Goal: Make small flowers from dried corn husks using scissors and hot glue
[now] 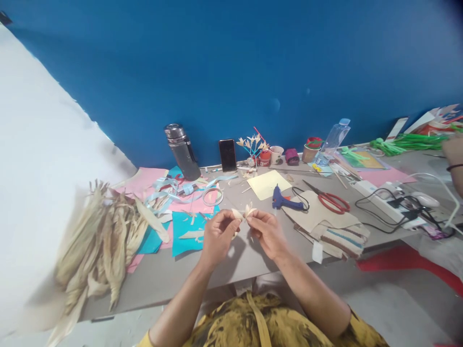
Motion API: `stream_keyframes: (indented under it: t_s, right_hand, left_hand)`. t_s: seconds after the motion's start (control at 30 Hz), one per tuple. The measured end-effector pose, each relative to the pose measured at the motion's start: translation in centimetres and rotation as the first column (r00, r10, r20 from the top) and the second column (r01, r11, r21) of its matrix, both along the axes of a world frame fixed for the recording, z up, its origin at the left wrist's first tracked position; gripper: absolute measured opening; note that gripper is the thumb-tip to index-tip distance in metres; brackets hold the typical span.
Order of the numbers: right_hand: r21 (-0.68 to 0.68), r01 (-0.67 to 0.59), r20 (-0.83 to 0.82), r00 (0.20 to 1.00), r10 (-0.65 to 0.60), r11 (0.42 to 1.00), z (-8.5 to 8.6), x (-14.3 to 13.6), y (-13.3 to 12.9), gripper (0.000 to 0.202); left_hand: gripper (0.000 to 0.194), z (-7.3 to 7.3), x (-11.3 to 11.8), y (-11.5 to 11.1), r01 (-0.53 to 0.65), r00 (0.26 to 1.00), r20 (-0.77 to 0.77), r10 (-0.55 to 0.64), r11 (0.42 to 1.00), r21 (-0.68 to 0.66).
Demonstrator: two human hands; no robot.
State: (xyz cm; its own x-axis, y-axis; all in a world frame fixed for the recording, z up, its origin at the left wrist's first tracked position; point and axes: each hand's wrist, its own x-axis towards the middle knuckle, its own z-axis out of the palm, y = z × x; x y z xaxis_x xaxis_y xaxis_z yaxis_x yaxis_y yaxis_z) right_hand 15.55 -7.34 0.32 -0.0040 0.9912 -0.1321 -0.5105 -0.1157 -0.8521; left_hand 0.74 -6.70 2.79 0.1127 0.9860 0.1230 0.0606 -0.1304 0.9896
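My left hand (220, 236) and my right hand (267, 234) meet above the table's front part, fingers pinched. Between their fingertips is a small cream corn husk flower (249, 211) with pointed petals. A pale petal-like piece sticks up at my left fingertips; whether it is joined to the flower I cannot tell. Left of my hands, husk scraps (191, 234) lie on a blue paper sheet (181, 246). A blue glue gun (287, 200) rests beyond my right hand, beside red-handled scissors (334, 202).
Dried corn husks (104, 246) hang over the table's left edge. A grey thermos (183, 156), a phone (227, 155), finished husk flowers (253, 143) and a plastic bottle (334, 140) stand along the blue wall. A power strip (387, 207) with cables lies right; another person's hand (454, 152) shows there.
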Motion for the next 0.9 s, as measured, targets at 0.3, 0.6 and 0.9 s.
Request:
stream_keyframes:
  t_s: [0.3, 0.6, 0.9]
  right_hand:
    - [0.131, 0.14, 0.222, 0.961, -0.167, 0.981, -0.4, -0.7, -0.2, 0.024]
    - [0.103, 0.143, 0.127, 0.98, -0.155, 0.984, -0.9, -0.7, -0.1, 0.024]
    - [0.072, 0.034, -0.115, 0.993, -0.026, 0.997, -0.2, -1.0, -0.5, 0.031]
  left_hand:
    - [0.012, -1.0, 1.1, -0.5, -0.161, 0.98, -0.082, 0.181, 0.966, 0.203]
    - [0.006, -1.5, 1.5, -0.7, -0.117, 0.993, -0.017, 0.12, 0.986, 0.117]
    - [0.018, -0.4, 1.6, -0.3, 0.033, 0.956, 0.292, -0.005, 0.995, -0.094]
